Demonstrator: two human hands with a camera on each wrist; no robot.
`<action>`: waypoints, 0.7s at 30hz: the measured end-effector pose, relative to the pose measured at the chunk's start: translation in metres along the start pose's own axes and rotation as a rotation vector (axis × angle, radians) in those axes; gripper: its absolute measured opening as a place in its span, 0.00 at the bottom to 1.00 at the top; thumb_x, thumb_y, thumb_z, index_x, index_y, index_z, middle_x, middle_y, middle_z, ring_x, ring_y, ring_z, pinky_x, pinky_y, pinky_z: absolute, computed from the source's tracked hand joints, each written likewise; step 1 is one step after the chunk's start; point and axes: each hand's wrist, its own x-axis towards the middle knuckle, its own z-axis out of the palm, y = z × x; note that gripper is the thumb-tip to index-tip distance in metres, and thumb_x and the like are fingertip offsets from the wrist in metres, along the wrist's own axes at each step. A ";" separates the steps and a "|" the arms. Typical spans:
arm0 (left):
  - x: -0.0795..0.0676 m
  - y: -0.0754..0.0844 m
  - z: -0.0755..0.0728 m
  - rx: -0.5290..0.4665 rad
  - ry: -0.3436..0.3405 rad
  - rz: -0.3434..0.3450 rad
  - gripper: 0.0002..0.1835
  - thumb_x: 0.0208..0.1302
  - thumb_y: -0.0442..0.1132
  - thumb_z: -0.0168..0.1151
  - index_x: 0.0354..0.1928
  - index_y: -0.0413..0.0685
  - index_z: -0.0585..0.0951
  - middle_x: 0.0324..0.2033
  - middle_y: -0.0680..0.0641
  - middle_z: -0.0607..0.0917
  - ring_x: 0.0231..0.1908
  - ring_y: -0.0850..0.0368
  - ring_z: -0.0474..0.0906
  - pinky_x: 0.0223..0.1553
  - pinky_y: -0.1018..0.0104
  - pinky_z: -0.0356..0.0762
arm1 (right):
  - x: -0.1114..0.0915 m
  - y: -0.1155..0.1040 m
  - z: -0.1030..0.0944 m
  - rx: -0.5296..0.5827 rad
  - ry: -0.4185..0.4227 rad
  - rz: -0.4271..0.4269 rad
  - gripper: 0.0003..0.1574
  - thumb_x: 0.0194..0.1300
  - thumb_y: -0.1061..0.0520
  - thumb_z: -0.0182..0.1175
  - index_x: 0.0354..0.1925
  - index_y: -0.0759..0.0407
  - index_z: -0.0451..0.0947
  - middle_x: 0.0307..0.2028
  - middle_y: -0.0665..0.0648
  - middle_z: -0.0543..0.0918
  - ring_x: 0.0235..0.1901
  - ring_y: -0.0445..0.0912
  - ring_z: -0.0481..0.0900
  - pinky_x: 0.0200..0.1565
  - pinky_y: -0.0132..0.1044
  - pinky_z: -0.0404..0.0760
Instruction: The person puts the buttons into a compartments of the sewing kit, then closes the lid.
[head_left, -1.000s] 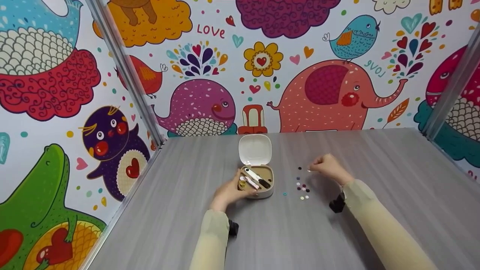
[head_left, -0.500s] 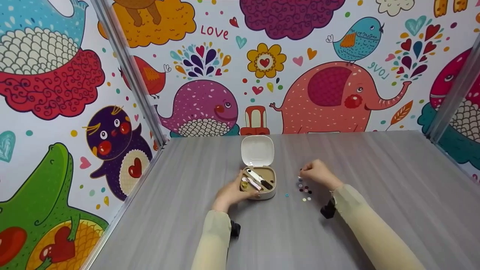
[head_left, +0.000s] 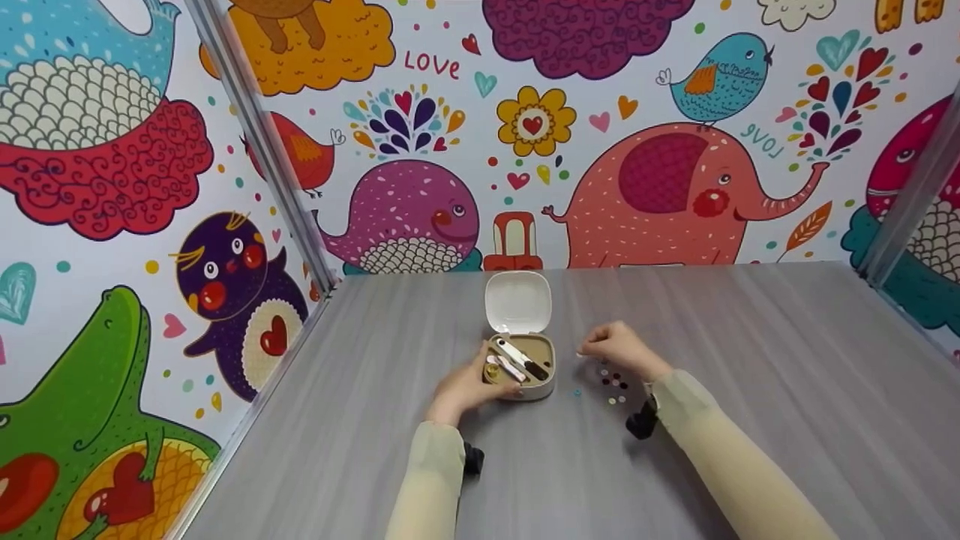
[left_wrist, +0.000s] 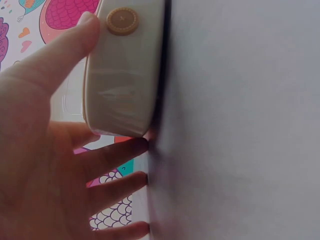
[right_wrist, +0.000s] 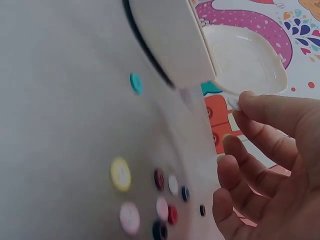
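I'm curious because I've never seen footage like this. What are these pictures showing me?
There is no machine: these are a person's bare hands. The wide picture comes from a camera worn on the head; the close ones come from a wrist camera on each arm. The left hand holds an open box with a black-and-white tool inside. The right hand pinches a small white piece, probably a button. Loose buttons in several colours lie on the grey table.

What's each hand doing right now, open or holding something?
Left hand: closed on the side of the box, lid up.
Right hand: pinching a small white button between thumb and index finger.
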 end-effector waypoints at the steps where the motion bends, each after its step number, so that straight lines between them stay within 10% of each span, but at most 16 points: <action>1: 0.000 0.000 0.000 0.000 -0.002 -0.004 0.59 0.51 0.63 0.70 0.76 0.43 0.50 0.65 0.30 0.67 0.60 0.35 0.69 0.58 0.43 0.67 | 0.001 -0.001 0.002 0.017 -0.006 0.003 0.13 0.61 0.62 0.64 0.26 0.74 0.79 0.18 0.52 0.75 0.18 0.40 0.66 0.22 0.32 0.67; 9: 0.001 0.000 0.000 -0.004 0.001 -0.007 0.59 0.51 0.63 0.70 0.76 0.44 0.50 0.65 0.31 0.68 0.60 0.35 0.69 0.58 0.43 0.68 | 0.009 -0.010 0.017 0.046 -0.005 0.032 0.08 0.60 0.60 0.66 0.30 0.66 0.84 0.29 0.61 0.84 0.26 0.46 0.76 0.28 0.34 0.74; 21: 0.001 0.000 0.000 0.000 -0.008 0.001 0.59 0.52 0.62 0.69 0.76 0.42 0.49 0.65 0.32 0.68 0.60 0.37 0.70 0.58 0.45 0.68 | 0.018 -0.021 0.039 0.034 0.055 0.009 0.06 0.56 0.62 0.66 0.25 0.65 0.83 0.22 0.50 0.82 0.22 0.40 0.74 0.26 0.30 0.71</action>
